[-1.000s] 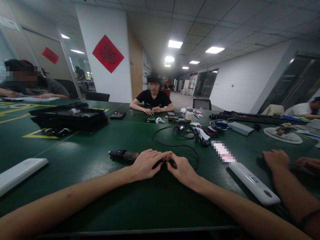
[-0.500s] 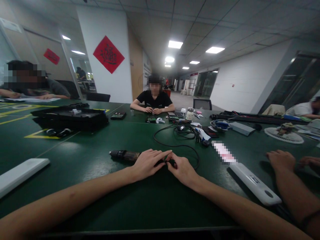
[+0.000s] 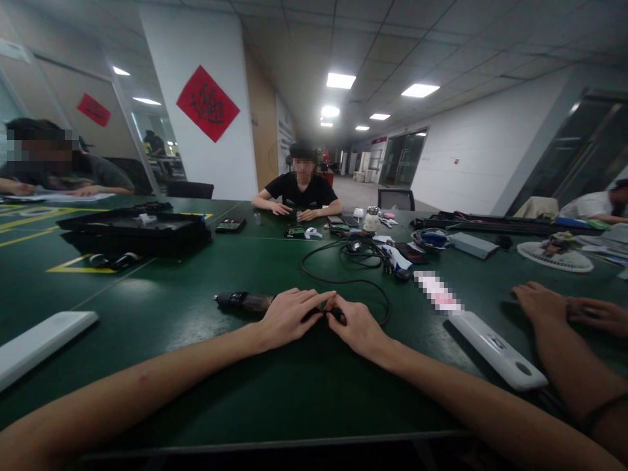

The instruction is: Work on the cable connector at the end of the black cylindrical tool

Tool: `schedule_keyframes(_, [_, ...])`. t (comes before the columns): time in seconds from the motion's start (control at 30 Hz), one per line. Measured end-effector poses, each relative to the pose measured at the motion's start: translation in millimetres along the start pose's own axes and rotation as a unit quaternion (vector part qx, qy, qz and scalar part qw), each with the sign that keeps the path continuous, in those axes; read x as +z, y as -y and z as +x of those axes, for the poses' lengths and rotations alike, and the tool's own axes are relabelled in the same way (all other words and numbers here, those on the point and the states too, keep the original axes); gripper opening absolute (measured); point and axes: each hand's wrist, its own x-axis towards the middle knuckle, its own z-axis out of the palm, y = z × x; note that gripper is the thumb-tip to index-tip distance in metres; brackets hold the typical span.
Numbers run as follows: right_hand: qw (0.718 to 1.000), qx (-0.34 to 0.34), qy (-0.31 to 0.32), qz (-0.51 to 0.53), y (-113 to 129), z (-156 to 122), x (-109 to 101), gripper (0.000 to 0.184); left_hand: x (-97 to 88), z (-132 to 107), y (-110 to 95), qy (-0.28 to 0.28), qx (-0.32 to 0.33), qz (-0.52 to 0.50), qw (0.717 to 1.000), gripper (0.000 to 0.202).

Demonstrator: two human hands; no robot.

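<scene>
A dark electric screwdriver (image 3: 243, 302) lies on the green table (image 3: 196, 340), its tip pointing left. My left hand (image 3: 289, 317) lies over the tool's right end with fingers curled on it. My right hand (image 3: 358, 327) pinches the black cable end (image 3: 336, 316) where it meets the tool. The black cable (image 3: 343, 282) loops away across the table behind my hands.
White flat devices lie at the left (image 3: 39, 340) and right (image 3: 495, 350). A black tray (image 3: 132, 229) stands back left. Small tools and parts clutter the middle back (image 3: 387, 252). A co-worker's hands (image 3: 544, 304) rest at right; a person (image 3: 299, 190) sits opposite.
My hands stay on the screwdriver and cable. The view has tipped slightly. The co-worker's hands at right have shifted a little.
</scene>
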Motion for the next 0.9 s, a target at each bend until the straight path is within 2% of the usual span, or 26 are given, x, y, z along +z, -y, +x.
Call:
schedule_keyframes(0.2, [1.000,-0.006,-0.007,-0.001,-0.4,-0.1,1.0,0.017,3.0,-1.3,1.7,0.002,0.010,-0.013,1.000,0.061])
schedule_keyframes(0.33, [1.000,-0.001,-0.004,-0.005,-1.4,0.4,1.9,0.014,4.4,-1.8,2.6,-0.001,0.001,0.004,1.000,0.059])
schedule_keyframes(0.73, [1.000,0.001,-0.003,0.010,1.1,-0.8,-0.1,0.015,-0.2,-0.7,-1.0,0.005,0.002,-0.022,1.000,0.063])
schedule_keyframes(0.9, [1.000,0.002,0.003,0.008,0.8,-0.5,-0.1,0.013,0.9,-0.5,-0.1,0.001,-0.005,-0.006,1.000,0.056])
